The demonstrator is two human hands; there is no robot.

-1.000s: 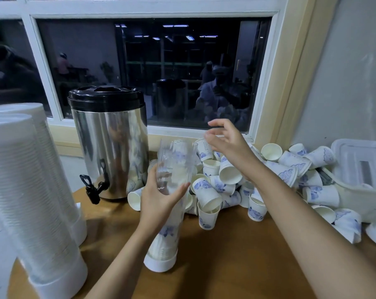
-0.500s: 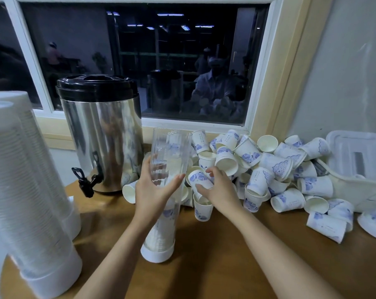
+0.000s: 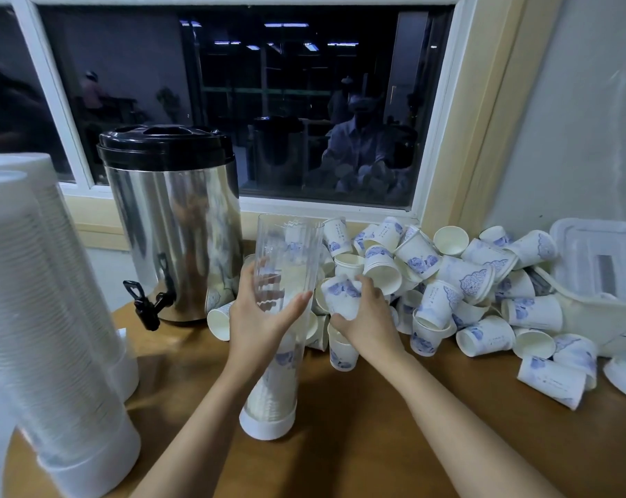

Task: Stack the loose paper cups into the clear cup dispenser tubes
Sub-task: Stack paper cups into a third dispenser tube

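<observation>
Head cam: L hand [image 3: 264, 316] grips tube [image 3: 286, 253], R hand [image 3: 370, 321] holds cup [image 3: 340, 294]; I'd centre it over tube mouth, drop straight.

Both forearms are bare throughout, as are the left hand [image 3: 264, 319] and the right hand [image 3: 369, 319].

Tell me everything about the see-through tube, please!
The tube is clear plastic, tall and round, with an open top and a white base. It stands nearly upright on the brown table, between the shiny drink urn and the cup pile. Stacked cups fill its lower part. The left hand grips its middle.
</observation>
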